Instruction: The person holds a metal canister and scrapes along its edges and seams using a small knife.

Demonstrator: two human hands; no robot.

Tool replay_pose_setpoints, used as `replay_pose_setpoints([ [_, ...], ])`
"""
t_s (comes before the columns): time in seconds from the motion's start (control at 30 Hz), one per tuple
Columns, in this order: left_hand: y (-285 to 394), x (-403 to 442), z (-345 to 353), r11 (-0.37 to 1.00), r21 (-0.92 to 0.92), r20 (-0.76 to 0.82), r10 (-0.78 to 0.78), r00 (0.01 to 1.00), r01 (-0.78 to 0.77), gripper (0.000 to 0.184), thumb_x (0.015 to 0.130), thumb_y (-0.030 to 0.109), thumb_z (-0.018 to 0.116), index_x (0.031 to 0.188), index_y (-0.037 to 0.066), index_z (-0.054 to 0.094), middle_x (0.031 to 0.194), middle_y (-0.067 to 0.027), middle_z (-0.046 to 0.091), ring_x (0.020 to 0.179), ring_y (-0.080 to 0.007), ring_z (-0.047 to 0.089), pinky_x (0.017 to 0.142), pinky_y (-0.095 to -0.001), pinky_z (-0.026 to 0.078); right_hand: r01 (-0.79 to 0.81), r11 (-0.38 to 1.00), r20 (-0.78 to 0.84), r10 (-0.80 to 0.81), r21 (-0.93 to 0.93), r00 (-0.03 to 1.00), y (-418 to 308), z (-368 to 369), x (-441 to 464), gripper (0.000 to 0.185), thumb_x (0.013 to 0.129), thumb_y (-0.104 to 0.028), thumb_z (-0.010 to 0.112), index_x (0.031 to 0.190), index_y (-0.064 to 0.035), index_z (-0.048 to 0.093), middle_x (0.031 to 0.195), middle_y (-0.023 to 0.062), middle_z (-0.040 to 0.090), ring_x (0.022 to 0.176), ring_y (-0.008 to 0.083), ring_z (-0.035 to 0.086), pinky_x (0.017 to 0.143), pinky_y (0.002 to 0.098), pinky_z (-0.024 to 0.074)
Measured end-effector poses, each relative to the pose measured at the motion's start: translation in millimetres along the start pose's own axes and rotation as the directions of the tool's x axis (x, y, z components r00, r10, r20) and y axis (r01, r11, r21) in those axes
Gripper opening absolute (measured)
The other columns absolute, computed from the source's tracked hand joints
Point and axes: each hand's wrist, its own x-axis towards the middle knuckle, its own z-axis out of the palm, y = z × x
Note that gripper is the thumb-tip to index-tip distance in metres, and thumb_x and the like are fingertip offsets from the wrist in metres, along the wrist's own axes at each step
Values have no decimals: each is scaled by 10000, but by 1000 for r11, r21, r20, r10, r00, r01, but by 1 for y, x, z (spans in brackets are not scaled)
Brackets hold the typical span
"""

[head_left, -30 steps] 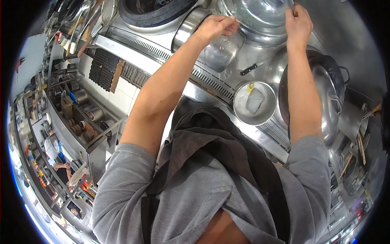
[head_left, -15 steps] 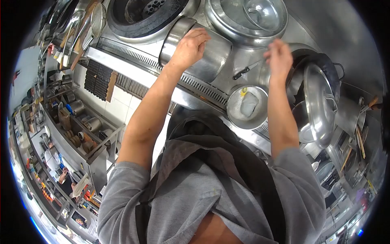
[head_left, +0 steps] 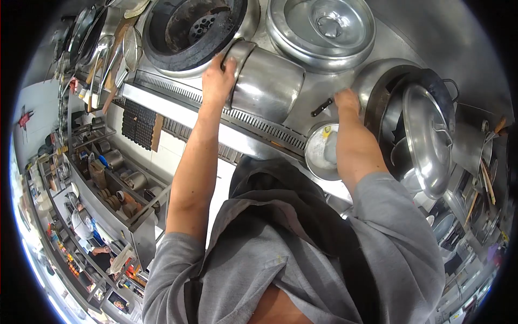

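Note:
A steel pot [head_left: 270,81] lies on its side on the counter. My left hand [head_left: 217,83] is at its left end, with thumb and fingers closed about the rim. My right hand [head_left: 346,101] is down on the steel surface, fingers curled over the blade end of a small knife [head_left: 322,107]. Only the black handle sticks out to the left; the blade is hidden under the hand. Just below, a round metal bowl [head_left: 318,168] holds a pale piece and something yellow; my right forearm covers its right side.
Behind the pot is a black-ringed wok burner [head_left: 154,40]. A steel ring with a bowl inside [head_left: 280,46] stands at the back. To the right are a dark wok [head_left: 445,97] and a large lid [head_left: 418,137]. Strainers and ladles [head_left: 131,48] hang at upper left.
My left hand has moved from above the pot to its left rim. My right hand has come down and left onto the knife. The view has shifted slightly.

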Motion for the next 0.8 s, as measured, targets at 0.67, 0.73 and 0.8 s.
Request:
replay_pose_setpoints([
  [0.67, -62, -88, 11, 887, -459, -194, -154, 969, 50, 162, 1033, 172, 586, 1018, 10, 579, 999, -94, 582, 915, -193, 542, 820, -337, 461, -63, 985, 115, 45, 158, 992, -45, 20, 0, 320, 863, -172, 696, 1156, -47, 724, 1218, 224, 702, 1172, 411, 656, 1014, 448, 531],
  [0.73, -38, -76, 1, 918, -395, -302, -88, 949, -41, 147, 992, 107, 619, 1089, -2, 597, 1127, -146, 617, 1013, -253, 598, 894, -373, 488, -74, 940, -13, 83, 334, 996, -57, 2, -12, 324, 876, -170, 664, 1173, -42, 680, 1177, 249, 705, 1144, 420, 660, 1009, 472, 517],
  [0.8, -11, -61, -7, 921, -41, -358, 348, 866, -387, 290, 896, 6, 648, 1184, -17, 627, 1333, -210, 573, 1254, -385, 560, 1031, -434, 467, -44, 922, -28, 59, 385, 998, -65, -21, -30, 330, 892, -204, 663, 1185, -55, 654, 1124, 238, 720, 1104, 423, 672, 969, 490, 520],
])
